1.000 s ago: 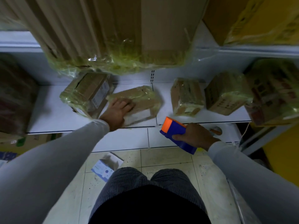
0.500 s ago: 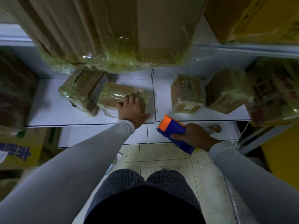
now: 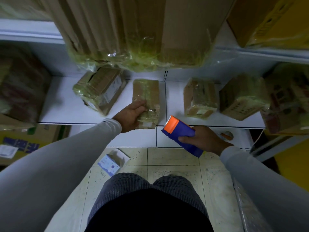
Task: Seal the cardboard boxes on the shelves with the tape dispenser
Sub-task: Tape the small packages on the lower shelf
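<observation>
Left hand (image 3: 132, 114) curled round near left edge of flat taped box (image 3: 147, 97), lying at middle of white shelf (image 3: 66, 108). Right hand (image 3: 204, 139) gripping blue-and-orange tape dispenser (image 3: 180, 134), held just near of shelf edge, right of box.

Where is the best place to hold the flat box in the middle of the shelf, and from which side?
Probably its near end, from the front: the flat box lies lengthwise, that end at the shelf edge, where the left hand grips it.

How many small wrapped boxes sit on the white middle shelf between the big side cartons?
4: far-left box; box gripped by left hand; box right of centre; far-right box. Others may be hidden.
</observation>
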Available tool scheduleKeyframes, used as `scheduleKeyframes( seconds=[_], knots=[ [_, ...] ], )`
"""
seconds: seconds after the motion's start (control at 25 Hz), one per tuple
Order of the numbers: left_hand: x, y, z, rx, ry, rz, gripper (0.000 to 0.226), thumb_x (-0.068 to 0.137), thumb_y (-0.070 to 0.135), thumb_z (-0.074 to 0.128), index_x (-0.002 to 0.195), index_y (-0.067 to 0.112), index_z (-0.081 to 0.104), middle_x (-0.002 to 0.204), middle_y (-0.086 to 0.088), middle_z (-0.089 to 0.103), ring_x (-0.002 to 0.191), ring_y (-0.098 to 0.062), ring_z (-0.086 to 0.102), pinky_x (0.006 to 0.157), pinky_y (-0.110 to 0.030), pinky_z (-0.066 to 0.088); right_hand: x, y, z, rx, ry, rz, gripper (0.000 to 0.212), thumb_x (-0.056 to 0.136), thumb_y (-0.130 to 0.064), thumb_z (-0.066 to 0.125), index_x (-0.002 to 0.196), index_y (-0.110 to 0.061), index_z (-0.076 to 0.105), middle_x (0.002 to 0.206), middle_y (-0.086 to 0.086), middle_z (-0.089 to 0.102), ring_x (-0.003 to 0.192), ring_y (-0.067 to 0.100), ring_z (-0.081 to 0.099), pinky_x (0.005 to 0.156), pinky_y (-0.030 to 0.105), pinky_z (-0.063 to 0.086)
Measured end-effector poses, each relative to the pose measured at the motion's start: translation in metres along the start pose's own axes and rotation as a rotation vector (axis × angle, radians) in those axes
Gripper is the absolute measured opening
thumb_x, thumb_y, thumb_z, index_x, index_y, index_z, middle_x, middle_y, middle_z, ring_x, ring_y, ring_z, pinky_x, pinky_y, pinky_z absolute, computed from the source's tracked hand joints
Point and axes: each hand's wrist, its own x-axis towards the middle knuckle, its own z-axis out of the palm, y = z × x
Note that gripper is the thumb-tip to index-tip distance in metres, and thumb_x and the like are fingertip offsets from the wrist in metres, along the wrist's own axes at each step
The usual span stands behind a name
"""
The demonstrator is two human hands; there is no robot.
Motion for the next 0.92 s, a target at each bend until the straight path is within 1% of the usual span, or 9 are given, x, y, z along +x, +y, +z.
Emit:
scheduleKeyframes(
  seconds=[0.12,0.24,0.32,0.44,0.52,0.64,0.68,0.8,0.92],
  knots=[
    [0.002,-0.001,0.000,0.013,-0.019,-0.001,0.064,0.081,0.005,0.064,0.140,0.010,0.041,0.156,-0.012,0.021,0.143,-0.029,0.023,0.117,-0.028,0.018,-0.002,-0.006,0.000,0.014,-0.011,-0.016,0.035,0.080,-0.051,0.075,0.093,-0.019,0.067,0.083,-0.003,0.072,0.075,0.015,0.069,0.068,0.030,0.052],
    [-0.004,-0.002,-0.002,0.009,-0.035,-0.006,0.068,0.084,0.008,0.063,0.146,0.012,0.033,0.158,-0.008,0.016,0.144,-0.026,0.022,0.117,-0.030,0.020,-0.004,-0.011,-0.003,0.023,-0.039,-0.053,0.032,0.078,-0.051,0.077,0.088,-0.022,0.066,0.079,-0.005,0.072,0.069,0.009,0.068,0.064,0.025,0.050],
    [-0.011,-0.001,-0.011,-0.054,-0.053,-0.028,0.070,0.086,0.014,0.063,0.147,0.012,0.030,0.157,-0.006,0.019,0.141,-0.023,0.026,0.114,-0.028,0.026,-0.005,-0.017,-0.006,-0.005,-0.044,-0.073,0.031,0.076,-0.050,0.079,0.083,-0.022,0.065,0.075,-0.006,0.070,0.065,0.005,0.066,0.060,0.023,0.048],
    [-0.017,0.014,-0.022,-0.241,0.034,-0.084,0.054,0.091,0.021,0.059,0.140,0.010,0.040,0.139,-0.011,0.047,0.123,-0.027,0.049,0.102,-0.034,0.041,-0.002,-0.033,-0.010,0.004,-0.063,-0.099,0.034,0.075,-0.047,0.081,0.091,-0.021,0.067,0.085,-0.003,0.073,0.076,0.013,0.070,0.069,0.032,0.055],
    [-0.016,0.031,-0.027,-0.450,0.030,-0.129,0.043,0.094,0.015,0.055,0.135,0.006,0.045,0.127,-0.011,0.058,0.115,-0.025,0.056,0.098,-0.033,0.044,-0.001,-0.045,-0.010,0.028,-0.101,-0.136,0.029,0.075,-0.044,0.082,0.090,-0.026,0.065,0.085,-0.006,0.072,0.077,0.010,0.070,0.068,0.028,0.056],
    [-0.023,0.048,-0.029,-0.806,-0.144,-0.165,0.033,0.097,0.001,0.045,0.130,0.003,0.049,0.120,-0.010,0.060,0.104,-0.009,0.058,0.093,-0.018,0.045,0.000,-0.058,-0.008,0.039,-0.146,-0.175,0.026,0.074,-0.042,0.083,0.088,-0.030,0.064,0.081,-0.010,0.072,0.074,0.003,0.070,0.064,0.020,0.053],
    [-0.028,0.049,-0.029,-0.897,-0.186,-0.206,0.032,0.098,0.001,0.043,0.129,0.006,0.051,0.119,-0.012,0.061,0.101,-0.009,0.058,0.092,-0.020,0.047,0.001,-0.060,-0.007,0.037,-0.159,-0.186,0.026,0.074,-0.042,0.083,0.088,-0.030,0.064,0.080,-0.011,0.072,0.074,0.002,0.070,0.064,0.019,0.053],
    [-0.041,0.046,-0.026,-1.037,-0.258,-0.351,0.030,0.098,0.003,0.041,0.122,0.005,0.059,0.116,-0.020,0.063,0.100,-0.019,0.060,0.091,-0.033,0.051,0.002,-0.063,-0.002,0.025,-0.189,-0.203,0.029,0.072,-0.046,0.083,0.089,-0.030,0.065,0.082,-0.011,0.073,0.076,0.002,0.070,0.065,0.020,0.055],
    [-0.049,0.041,-0.022,-1.063,-0.240,-0.409,0.027,0.094,-0.002,0.044,0.115,-0.002,0.061,0.105,-0.021,0.064,0.093,-0.025,0.062,0.089,-0.040,0.051,0.004,-0.064,0.006,0.007,-0.201,-0.216,0.046,0.060,-0.063,0.079,0.091,-0.031,0.066,0.084,-0.011,0.074,0.077,0.001,0.070,0.066,0.021,0.057]
  ],
)
